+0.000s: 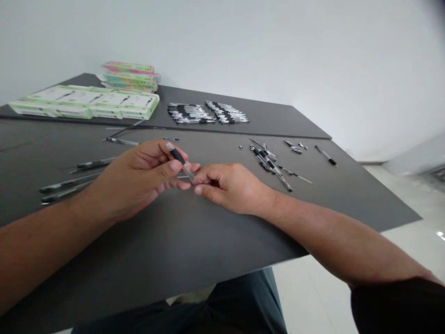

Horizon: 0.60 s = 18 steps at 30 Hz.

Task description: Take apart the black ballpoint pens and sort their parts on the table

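Note:
My left hand [146, 174] pinches a pen [181, 161] with a black grip and a clear barrel, held slanted over the dark table [174, 241]. My right hand [229, 185] rests on the table just right of it, fingers curled and pinched at the pen's lower end. The two hands touch at the fingertips. What the right fingertips hold besides the pen end is hidden.
Loose pen parts [269, 160] lie to the right, finished pens [69, 178] to the left. Two rows of pens [206, 112] sit at the back. Green-and-white boxes [90, 103] and a coloured stack [130, 75] stand far left. The table's edge runs near my lap.

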{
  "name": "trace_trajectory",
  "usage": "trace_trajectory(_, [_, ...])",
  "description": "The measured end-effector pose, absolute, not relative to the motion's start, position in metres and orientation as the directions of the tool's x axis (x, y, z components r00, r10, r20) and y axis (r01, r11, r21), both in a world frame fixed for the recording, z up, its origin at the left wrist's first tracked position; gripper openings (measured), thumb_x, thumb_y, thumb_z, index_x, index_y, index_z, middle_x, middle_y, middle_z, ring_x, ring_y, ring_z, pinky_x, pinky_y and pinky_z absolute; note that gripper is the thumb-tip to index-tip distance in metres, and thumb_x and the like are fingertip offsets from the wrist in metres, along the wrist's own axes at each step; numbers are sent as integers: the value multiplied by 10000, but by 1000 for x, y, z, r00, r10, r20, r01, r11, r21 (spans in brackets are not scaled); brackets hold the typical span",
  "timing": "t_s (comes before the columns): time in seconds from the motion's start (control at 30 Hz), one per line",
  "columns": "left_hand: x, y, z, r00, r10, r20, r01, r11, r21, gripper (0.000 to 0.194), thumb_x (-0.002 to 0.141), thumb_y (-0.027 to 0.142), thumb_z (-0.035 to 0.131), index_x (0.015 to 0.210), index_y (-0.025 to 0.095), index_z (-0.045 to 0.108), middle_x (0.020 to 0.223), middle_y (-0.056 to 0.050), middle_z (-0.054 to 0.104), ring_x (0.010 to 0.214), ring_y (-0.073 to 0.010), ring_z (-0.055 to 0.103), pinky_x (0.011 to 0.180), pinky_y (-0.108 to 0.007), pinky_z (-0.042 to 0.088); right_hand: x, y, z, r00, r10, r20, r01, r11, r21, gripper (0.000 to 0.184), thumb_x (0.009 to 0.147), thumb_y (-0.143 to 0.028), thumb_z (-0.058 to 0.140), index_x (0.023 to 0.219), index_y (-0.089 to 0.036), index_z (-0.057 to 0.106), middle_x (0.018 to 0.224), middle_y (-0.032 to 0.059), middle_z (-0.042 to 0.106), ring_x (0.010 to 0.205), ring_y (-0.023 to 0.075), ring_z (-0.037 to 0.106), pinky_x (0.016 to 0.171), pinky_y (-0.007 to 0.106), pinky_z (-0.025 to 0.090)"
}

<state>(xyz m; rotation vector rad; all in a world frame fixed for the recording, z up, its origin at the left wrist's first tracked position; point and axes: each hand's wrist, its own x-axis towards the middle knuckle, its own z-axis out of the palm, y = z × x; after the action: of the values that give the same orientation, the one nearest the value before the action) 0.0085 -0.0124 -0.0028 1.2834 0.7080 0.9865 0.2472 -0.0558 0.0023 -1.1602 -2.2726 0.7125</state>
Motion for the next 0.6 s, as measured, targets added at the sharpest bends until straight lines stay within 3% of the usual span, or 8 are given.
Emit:
trace_trajectory(0.1, [7, -12, -2, 387, 917, 102, -86, -75, 994, 551, 761, 603, 1108, 1019, 212, 816, 975, -49, 870, 978, -219, 845, 707, -273, 766, 263, -48, 12, -459, 860, 224, 609, 488, -625, 133, 1085, -245, 714, 1116, -212, 838, 971, -4, 839, 846, 153, 723, 799, 276, 488])
trace_trajectory(0.2, [7, -10, -1, 341, 931, 132, 6, -143, 990, 586, 792, 572, 1075, 1173, 223, 798, 967, -57, 887, 955, -235, 858, 671, -293, 767, 296, -33, 31, -274, 898, 344, 721, 428, -544, 162, 1065, -299, 717, 1107, -209, 845, 957, 10, 838, 861, 186, 721, 803, 309, 493])
trace_trajectory(0.27, [8, -8, 1, 331, 932, 146, 74, -180, 981, 552, 803, 513, 1038, 1193, 219, 781, 953, -59, 890, 927, -243, 868, 652, -300, 764, 327, -21, 44, -108, 890, 444, 818, 333, -469, 175, 1057, -314, 705, 1080, -210, 843, 934, 23, 825, 843, 200, 704, 799, 335, 495])
trace_trajectory(0.4, [11, -7, 5, 326, 935, 139, 186, -207, 960, 470, 792, 494, 932, 1130, 216, 762, 925, -71, 891, 913, -268, 890, 626, -313, 755, 410, -2, 59, 188, 813, 551, 896, 88, -436, 277, 1082, -371, 663, 1115, -179, 859, 916, 76, 814, 819, 224, 715, 784, 380, 526])
trace_trajectory(0.5, [12, -6, 6, 325, 936, 137, 210, -213, 954, 462, 762, 509, 896, 1096, 226, 747, 918, -74, 890, 923, -290, 902, 602, -326, 748, 481, -4, 52, 353, 806, 475, 922, -214, -322, 325, 1064, -380, 678, 1175, -156, 886, 1028, 146, 866, 892, 275, 768, 819, 417, 561])
trace_trajectory(0.6, [11, -4, 3, 333, 932, 144, 208, -221, 953, 437, 759, 515, 884, 1062, 238, 733, 919, -77, 888, 948, -304, 907, 601, -337, 748, 542, -19, 30, 479, 817, 321, 871, -488, -60, 378, 1087, -379, 634, 1261, -181, 905, 1166, 178, 897, 1072, 319, 813, 913, 412, 583])
